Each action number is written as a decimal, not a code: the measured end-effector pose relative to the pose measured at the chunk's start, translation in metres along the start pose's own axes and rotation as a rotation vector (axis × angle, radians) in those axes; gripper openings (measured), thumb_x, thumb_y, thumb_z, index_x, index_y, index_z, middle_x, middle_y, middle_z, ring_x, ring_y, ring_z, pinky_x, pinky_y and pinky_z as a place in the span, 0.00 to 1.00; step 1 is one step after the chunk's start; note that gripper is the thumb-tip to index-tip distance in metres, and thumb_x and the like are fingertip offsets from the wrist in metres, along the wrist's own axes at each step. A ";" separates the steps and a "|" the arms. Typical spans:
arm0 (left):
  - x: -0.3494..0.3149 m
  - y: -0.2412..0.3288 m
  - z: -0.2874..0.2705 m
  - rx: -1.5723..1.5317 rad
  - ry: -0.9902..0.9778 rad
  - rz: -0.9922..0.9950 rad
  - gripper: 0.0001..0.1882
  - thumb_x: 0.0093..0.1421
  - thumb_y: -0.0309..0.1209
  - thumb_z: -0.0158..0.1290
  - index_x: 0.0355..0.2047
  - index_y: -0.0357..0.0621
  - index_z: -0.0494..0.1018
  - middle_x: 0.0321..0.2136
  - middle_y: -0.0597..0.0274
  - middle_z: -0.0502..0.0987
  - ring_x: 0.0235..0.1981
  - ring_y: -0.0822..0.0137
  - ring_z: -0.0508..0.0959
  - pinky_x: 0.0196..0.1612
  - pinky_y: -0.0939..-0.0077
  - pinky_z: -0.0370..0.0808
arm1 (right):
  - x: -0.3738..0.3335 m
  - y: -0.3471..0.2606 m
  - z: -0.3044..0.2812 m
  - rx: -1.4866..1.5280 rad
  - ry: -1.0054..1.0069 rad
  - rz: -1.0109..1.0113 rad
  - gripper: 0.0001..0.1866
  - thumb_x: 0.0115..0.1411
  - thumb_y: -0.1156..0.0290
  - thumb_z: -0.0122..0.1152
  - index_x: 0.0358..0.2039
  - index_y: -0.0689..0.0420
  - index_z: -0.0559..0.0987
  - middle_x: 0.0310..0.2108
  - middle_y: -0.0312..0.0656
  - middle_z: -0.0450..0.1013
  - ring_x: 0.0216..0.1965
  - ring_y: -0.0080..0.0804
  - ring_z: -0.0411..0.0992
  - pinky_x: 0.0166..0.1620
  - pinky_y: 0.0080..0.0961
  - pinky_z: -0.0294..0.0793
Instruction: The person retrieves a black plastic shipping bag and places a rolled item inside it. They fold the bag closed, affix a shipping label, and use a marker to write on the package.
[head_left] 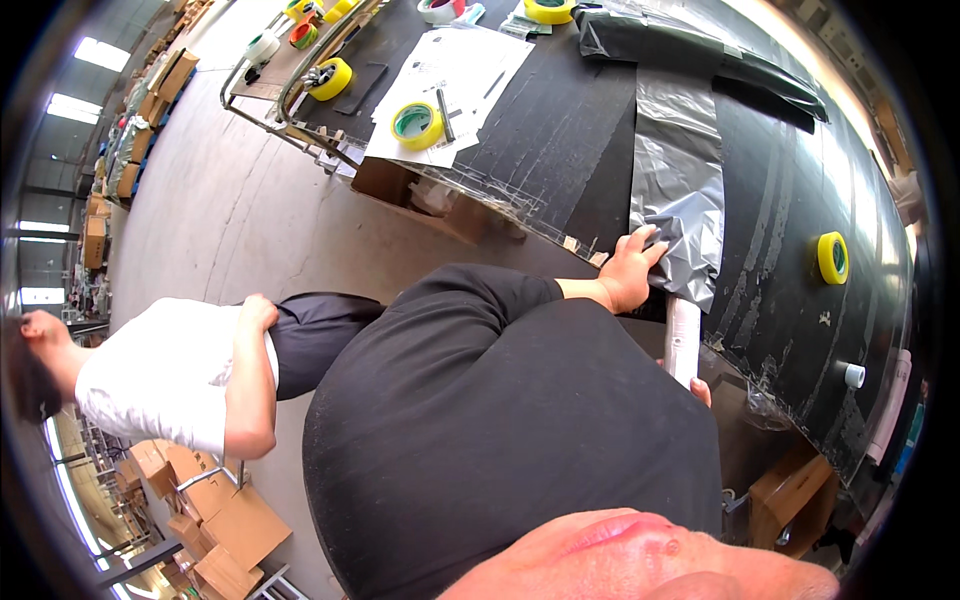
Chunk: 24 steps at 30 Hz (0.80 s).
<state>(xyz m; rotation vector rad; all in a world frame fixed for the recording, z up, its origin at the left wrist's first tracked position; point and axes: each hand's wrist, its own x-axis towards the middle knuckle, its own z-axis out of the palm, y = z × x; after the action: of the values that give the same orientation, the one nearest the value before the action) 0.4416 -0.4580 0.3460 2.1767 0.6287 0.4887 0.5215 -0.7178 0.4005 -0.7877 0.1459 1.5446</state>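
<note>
A long grey plastic bag (677, 150) lies across the black table, its near end crumpled. At its left edge my left hand (628, 272) grips the plastic, fingertips bent over the top. A long, narrow white box (683, 342) juts from the bag's near end toward my body. My right hand (702, 391) is wrapped around the box's near end, mostly hidden by the box and my black shirt. The box's far end is covered by the plastic.
Across the black table's (560, 130) far end lies black plastic sheeting (690, 55). Yellow tape rolls (832, 258), papers (470, 75) and a small white roll (853, 376) rest on it. A person in a white shirt (170, 370) stands left, near cardboard boxes (235, 510).
</note>
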 end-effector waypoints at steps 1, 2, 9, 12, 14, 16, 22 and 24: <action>0.005 -0.007 0.001 -0.014 0.046 0.115 0.32 0.48 0.17 0.51 0.57 0.42 0.67 0.63 0.50 0.58 0.59 0.45 0.64 0.62 0.60 0.65 | 0.006 -0.001 -0.001 0.025 -0.027 0.052 0.37 0.52 0.59 0.61 0.59 0.65 0.66 0.44 0.50 0.76 0.44 0.38 0.77 0.46 0.35 0.80; 0.009 -0.014 0.002 -0.027 0.092 0.230 0.28 0.49 0.17 0.50 0.54 0.42 0.71 0.61 0.52 0.63 0.58 0.45 0.64 0.61 0.60 0.66 | 0.010 -0.002 -0.002 0.012 0.004 0.030 0.37 0.51 0.61 0.61 0.60 0.65 0.65 0.47 0.51 0.73 0.45 0.37 0.76 0.47 0.33 0.80; -0.002 -0.005 -0.024 0.101 0.203 0.403 0.41 0.42 0.24 0.59 0.60 0.41 0.61 0.64 0.44 0.53 0.60 0.41 0.57 0.65 0.53 0.56 | 0.048 -0.004 -0.019 -0.114 -0.025 -0.081 0.39 0.52 0.62 0.61 0.62 0.65 0.61 0.54 0.54 0.69 0.47 0.39 0.75 0.45 0.35 0.82; -0.014 -0.022 -0.018 -0.078 0.252 -0.168 0.44 0.44 0.26 0.61 0.62 0.39 0.56 0.61 0.42 0.57 0.55 0.44 0.66 0.58 0.58 0.66 | 0.052 0.000 -0.019 -0.045 -0.038 -0.056 0.40 0.52 0.60 0.61 0.62 0.66 0.61 0.52 0.53 0.70 0.45 0.39 0.76 0.45 0.35 0.82; -0.012 -0.036 -0.014 -0.245 0.112 -0.354 0.35 0.47 0.26 0.59 0.58 0.36 0.63 0.52 0.41 0.69 0.47 0.48 0.76 0.49 0.61 0.73 | 0.055 0.002 -0.012 -0.018 -0.076 -0.041 0.40 0.52 0.58 0.61 0.62 0.67 0.62 0.51 0.53 0.71 0.44 0.39 0.77 0.45 0.33 0.82; -0.001 -0.029 -0.025 -0.141 -0.117 -0.388 0.19 0.49 0.26 0.57 0.43 0.35 0.74 0.34 0.43 0.80 0.43 0.48 0.80 0.46 0.60 0.75 | 0.066 0.002 -0.016 -0.027 -0.138 -0.023 0.41 0.52 0.55 0.61 0.61 0.67 0.63 0.49 0.51 0.74 0.41 0.38 0.78 0.43 0.31 0.81; -0.017 0.000 -0.038 -0.044 -0.438 -0.356 0.17 0.47 0.30 0.62 0.38 0.35 0.74 0.36 0.42 0.79 0.43 0.47 0.80 0.45 0.60 0.75 | 0.103 -0.013 0.034 0.093 0.181 -0.189 0.20 0.59 0.57 0.56 0.43 0.60 0.79 0.31 0.43 0.79 0.31 0.36 0.78 0.39 0.34 0.79; -0.013 -0.013 -0.038 -0.098 -0.367 -0.332 0.18 0.49 0.30 0.62 0.39 0.34 0.74 0.37 0.41 0.79 0.44 0.46 0.79 0.46 0.60 0.75 | 0.113 -0.012 0.010 0.030 -0.014 -0.147 0.23 0.57 0.59 0.61 0.49 0.60 0.76 0.42 0.45 0.78 0.42 0.37 0.77 0.47 0.35 0.76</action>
<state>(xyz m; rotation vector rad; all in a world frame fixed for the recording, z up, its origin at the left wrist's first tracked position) 0.4075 -0.4360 0.3564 1.9496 0.7237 -0.0550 0.5365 -0.6171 0.3496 -0.7475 0.0991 1.4057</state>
